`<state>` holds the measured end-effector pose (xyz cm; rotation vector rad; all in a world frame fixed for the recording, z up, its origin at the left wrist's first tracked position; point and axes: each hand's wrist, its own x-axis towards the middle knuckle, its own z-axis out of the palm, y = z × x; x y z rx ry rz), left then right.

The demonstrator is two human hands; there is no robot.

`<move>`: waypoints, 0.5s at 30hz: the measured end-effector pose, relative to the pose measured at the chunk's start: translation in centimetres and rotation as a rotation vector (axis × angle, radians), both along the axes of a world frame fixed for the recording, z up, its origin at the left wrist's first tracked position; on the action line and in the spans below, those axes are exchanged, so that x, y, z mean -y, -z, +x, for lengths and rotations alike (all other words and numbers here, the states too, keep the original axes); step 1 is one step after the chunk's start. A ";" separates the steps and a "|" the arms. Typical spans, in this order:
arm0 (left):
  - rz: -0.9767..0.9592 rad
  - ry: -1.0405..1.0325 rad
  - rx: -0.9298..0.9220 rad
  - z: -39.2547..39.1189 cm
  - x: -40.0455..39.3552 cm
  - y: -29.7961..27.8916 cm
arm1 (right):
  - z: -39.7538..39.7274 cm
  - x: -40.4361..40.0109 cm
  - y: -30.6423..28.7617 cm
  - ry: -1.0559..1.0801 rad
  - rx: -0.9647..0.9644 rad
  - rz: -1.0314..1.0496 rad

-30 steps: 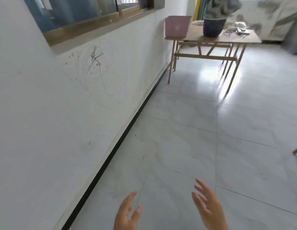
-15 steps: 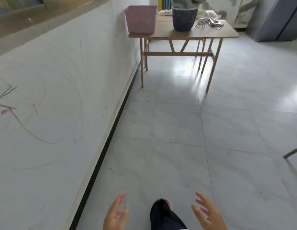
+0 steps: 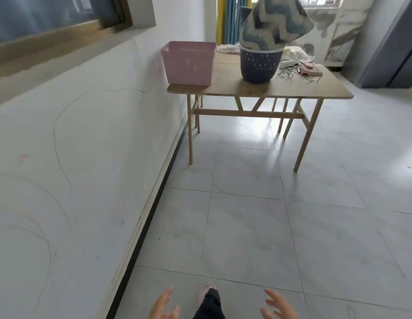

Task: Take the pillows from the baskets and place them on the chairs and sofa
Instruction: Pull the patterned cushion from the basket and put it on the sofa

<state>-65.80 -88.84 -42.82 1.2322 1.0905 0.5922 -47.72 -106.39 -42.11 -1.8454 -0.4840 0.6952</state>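
The table stands nearer and larger than half a second ago, and sits lower in view, so that the whole of the pillow now shows where before its top was cut off by the frame edge; the window frame at upper left has come back into sight, as it was a second ago. Both hands remain low at the bottom edge, empty, as in the earlier frames: the left hand with fingers loosely spread, the right hand likewise open with fingers apart, neither touching anything. Between them a dark trouser leg and a pale shoe tip show over the tiled floor, much as half a second ago. On the table there are two baskets: one pink basket at the left end near the wall, whose inside cannot be seen, and one dark basket near the middle. There is one pillow, patterned blue, grey and cream, standing up out of the dark basket and leaning right. To the right of that basket lies a small heap of cords and bits, too tangled to count. The wall bears faint scribbled lines.
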 end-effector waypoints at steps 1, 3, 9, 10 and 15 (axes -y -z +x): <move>0.042 0.030 0.002 2.6 -2.1 -0.2 | 2.0 -2.4 0.0 0.013 0.027 -0.024; 0.094 0.065 0.006 8.2 -6.4 -1.4 | 6.1 -7.6 -1.7 0.044 0.080 0.004; 0.213 0.136 0.010 22.6 -17.9 -4.2 | 18.3 -18.1 -4.2 0.162 0.122 0.033; 0.216 0.153 0.004 24.4 -19.4 -4.1 | 20.1 -19.3 -4.5 0.170 0.122 0.033; 0.221 0.196 -0.082 33.4 -26.4 -2.7 | 30.4 -24.5 -2.3 0.141 0.059 -0.023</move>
